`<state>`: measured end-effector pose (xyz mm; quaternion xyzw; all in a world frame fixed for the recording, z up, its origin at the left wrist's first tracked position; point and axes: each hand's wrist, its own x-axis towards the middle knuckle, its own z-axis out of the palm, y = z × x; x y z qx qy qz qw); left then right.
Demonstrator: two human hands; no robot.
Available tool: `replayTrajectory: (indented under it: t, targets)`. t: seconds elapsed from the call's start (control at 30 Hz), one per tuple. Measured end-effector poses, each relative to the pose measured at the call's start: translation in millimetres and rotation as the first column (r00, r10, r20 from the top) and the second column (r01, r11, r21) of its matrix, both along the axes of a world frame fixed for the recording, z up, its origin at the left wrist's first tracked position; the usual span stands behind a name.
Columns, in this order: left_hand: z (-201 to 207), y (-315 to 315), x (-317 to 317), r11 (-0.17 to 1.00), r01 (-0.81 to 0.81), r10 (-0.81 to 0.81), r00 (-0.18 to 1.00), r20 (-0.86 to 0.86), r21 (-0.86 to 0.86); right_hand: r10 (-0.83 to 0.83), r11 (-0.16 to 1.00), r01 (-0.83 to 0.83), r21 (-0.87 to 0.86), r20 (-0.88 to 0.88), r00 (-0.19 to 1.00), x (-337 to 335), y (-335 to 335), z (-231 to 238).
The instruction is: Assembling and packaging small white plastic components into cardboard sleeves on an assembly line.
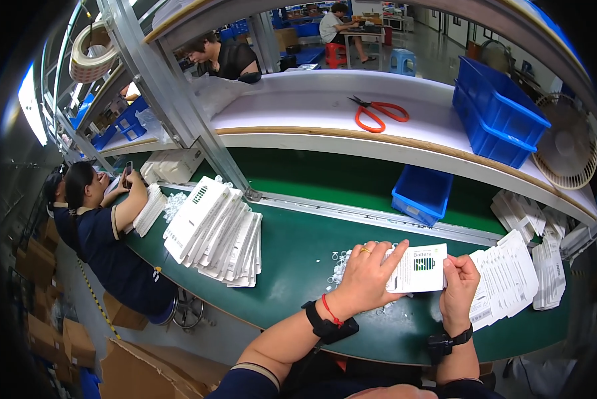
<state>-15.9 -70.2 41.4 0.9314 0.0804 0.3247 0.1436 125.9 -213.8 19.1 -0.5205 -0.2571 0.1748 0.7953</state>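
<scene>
Between my two hands is a small flat white carton (411,282) with a dark green striped graphic. My left hand (365,276) grips its left side, fingers over the back and upper edge. My right hand (459,289) pinches its right edge between thumb and fingers. Under and beside my left hand lies a scatter of small clear-white plastic pieces (339,265), partly hidden by it. Just right of my right hand, a fanned stack of similar white cartons (508,278) rests on the green table (292,292). A taller, leaning stack of them (212,233) stands to the left.
On the white shelf (292,106) above lie red-handled scissors (381,115) and blue bins (498,110). Another blue bin (423,194) sits below the shelf. More cartons (549,272) and a fan (566,143) are at right. Co-workers (109,233) sit at left, near a metal post (172,100).
</scene>
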Motion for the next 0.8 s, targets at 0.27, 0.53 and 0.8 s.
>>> replayTrajectory:
  t: [0.27,0.53,0.8]
  targets:
    - [-3,0,2,0.997,-0.074,0.073,0.996,0.044,0.025,0.02,1.0,-0.021,0.005,0.108,0.994,-5,6,0]
    - [-4,0,0,0.984,-0.175,0.172,0.983,0.071,0.042,0.111,0.99,-0.102,-0.096,0.089,0.99,-13,1,3]
    - [-3,5,4,0.994,-0.105,0.106,0.994,0.033,-0.011,0.159,0.982,-0.158,-0.103,-0.004,0.987,-3,2,11]
